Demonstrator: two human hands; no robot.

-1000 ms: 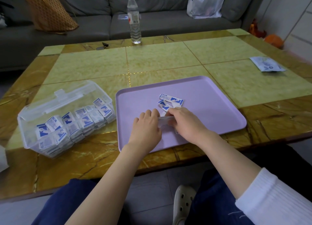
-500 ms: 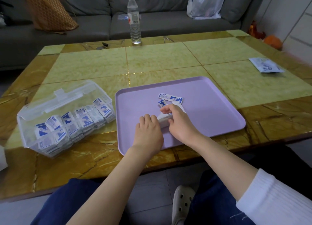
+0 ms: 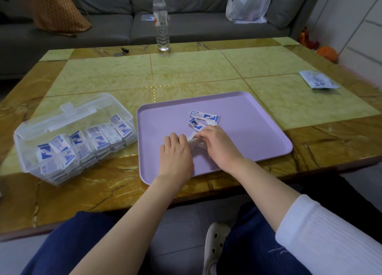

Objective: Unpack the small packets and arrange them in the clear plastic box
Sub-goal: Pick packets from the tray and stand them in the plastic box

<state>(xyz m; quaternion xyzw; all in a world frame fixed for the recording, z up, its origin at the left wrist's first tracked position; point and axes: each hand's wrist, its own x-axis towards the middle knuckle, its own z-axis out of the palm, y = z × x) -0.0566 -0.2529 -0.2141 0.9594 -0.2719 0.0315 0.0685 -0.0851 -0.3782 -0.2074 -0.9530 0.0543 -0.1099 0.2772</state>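
Over lilac tray (image 3: 248, 130) | left grip (image 3: 175, 153), right grip (image 3: 219, 144) both pinching one white packet (image 3: 193, 141) | its print illegible

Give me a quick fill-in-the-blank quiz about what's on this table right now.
The left hand and right hand hold one white packet over the purple ____.
The clear box stands to the tray's ____.
The box holds ____ packets than the tray.
The water bottle's cap is ____.
Missing: tray, left, more, on.
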